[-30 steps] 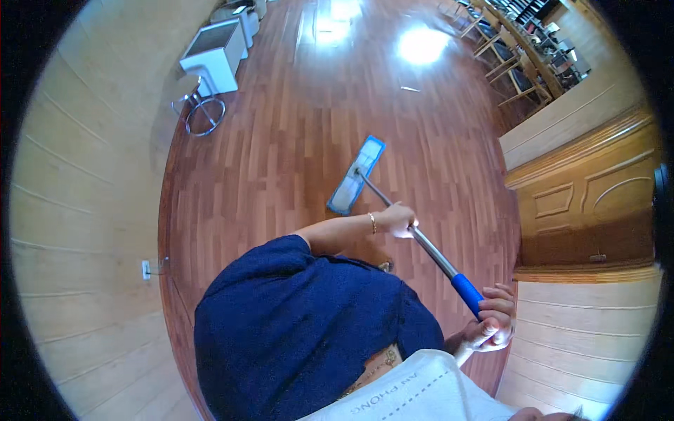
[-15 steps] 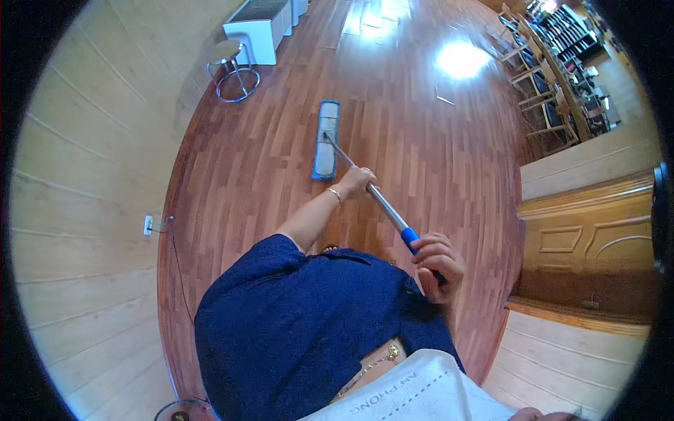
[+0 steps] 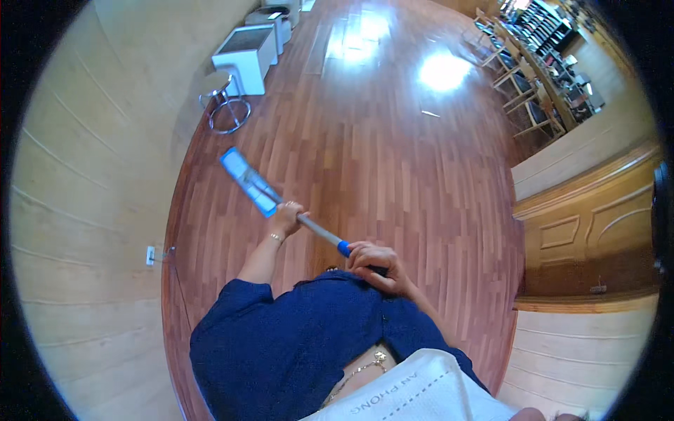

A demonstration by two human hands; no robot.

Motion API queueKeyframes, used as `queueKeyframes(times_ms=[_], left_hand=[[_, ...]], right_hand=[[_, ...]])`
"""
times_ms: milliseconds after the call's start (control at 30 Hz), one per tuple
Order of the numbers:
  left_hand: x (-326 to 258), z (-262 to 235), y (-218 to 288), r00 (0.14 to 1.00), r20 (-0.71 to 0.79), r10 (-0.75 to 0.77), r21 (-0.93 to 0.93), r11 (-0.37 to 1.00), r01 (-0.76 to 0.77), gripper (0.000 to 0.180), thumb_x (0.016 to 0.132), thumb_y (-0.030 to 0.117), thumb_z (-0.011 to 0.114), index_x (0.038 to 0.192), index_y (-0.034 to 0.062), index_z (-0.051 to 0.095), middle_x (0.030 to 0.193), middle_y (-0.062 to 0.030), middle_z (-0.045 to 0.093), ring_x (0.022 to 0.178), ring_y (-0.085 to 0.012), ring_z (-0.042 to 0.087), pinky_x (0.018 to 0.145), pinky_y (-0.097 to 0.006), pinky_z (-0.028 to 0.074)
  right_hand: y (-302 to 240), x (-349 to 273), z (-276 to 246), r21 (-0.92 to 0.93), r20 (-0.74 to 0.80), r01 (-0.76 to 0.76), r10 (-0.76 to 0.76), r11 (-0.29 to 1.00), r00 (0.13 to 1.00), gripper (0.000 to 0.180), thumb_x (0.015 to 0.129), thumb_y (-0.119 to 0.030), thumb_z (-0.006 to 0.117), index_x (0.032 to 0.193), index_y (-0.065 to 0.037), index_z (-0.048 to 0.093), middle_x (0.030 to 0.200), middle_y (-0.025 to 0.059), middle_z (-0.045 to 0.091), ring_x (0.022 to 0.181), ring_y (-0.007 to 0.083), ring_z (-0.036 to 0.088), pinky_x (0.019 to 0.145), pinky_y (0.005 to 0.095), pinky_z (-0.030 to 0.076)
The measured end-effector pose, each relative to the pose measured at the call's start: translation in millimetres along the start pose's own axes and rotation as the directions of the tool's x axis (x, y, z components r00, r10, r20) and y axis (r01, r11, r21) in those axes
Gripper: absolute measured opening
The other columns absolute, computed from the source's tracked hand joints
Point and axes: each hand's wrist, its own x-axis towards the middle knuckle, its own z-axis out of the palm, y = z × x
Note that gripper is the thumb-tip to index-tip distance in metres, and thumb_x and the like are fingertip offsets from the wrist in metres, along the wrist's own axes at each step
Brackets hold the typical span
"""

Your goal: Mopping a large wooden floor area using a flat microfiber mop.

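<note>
A flat mop (image 3: 247, 181) with a blue-edged, pale rectangular head lies at an angle on the wooden floor, left of the middle. Its metal handle (image 3: 319, 229) slants back toward me and has a blue collar near the top. My left hand (image 3: 286, 218), with a bracelet at the wrist, is wrapped round the handle's lower part, close to the mop head. At the top end, my right hand (image 3: 378, 265) closes round the grip just past the blue collar. The fingers of both hands are bent.
A round stool (image 3: 228, 112) with chrome legs stands by the left wall, before a white cabinet (image 3: 246, 59). A wall socket (image 3: 150, 255) has a cable running down. Wooden chairs (image 3: 537, 116) line a long table at far right. A brown wooden door (image 3: 590, 235) is at right.
The mop head has swung left and turned slantwise. Both my hands have moved left with the handle, and the stool and cabinet appear nearer.
</note>
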Motion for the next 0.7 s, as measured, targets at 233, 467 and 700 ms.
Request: queueKeyframes(times_ms=[233,467,700], left_hand=[[-45,-9,3,0.994,0.085,0.063,0.097,0.993,-0.072,0.034,0.08,0.039,0.063,0.06,0.0114,0.062,0.07,-0.0099,0.064,0.073,-0.0304,0.062,0.064,-0.047,0.046],[-59,37,76,0.94,0.049,0.336,-0.128,0.936,-0.328,0.033,0.076,0.041,0.066,0.057,0.0147,0.059,0.059,-0.0086,0.059,0.065,-0.0295,0.061,0.058,-0.046,0.044],[-76,43,203,0.759,0.151,0.633,-0.502,0.711,-0.493,0.034,0.075,0.032,0.07,0.054,0.0137,0.05,0.06,-0.0066,0.057,0.068,-0.0299,0.058,0.064,-0.044,0.039]], right_hand=[[-8,-41,43,0.105,-0.177,-0.118,0.136,0.987,0.975,0.007,0.082,-0.007,0.065,0.078,-0.001,0.063,0.078,0.01,0.065,0.082,0.0243,0.062,0.099,0.047,0.041],[-87,-109,71,-0.074,-0.457,-0.102,0.057,0.992,0.887,0.008,0.076,-0.007,0.068,0.076,0.001,0.065,0.075,0.0119,0.065,0.077,0.028,0.064,0.091,0.0471,0.045],[-176,-152,152,-0.295,-0.726,-0.247,-0.048,0.923,0.686,0.022,0.075,-0.022,0.065,0.068,-0.001,0.067,0.063,0.0086,0.064,0.065,0.0242,0.063,0.082,0.0442,0.046]])
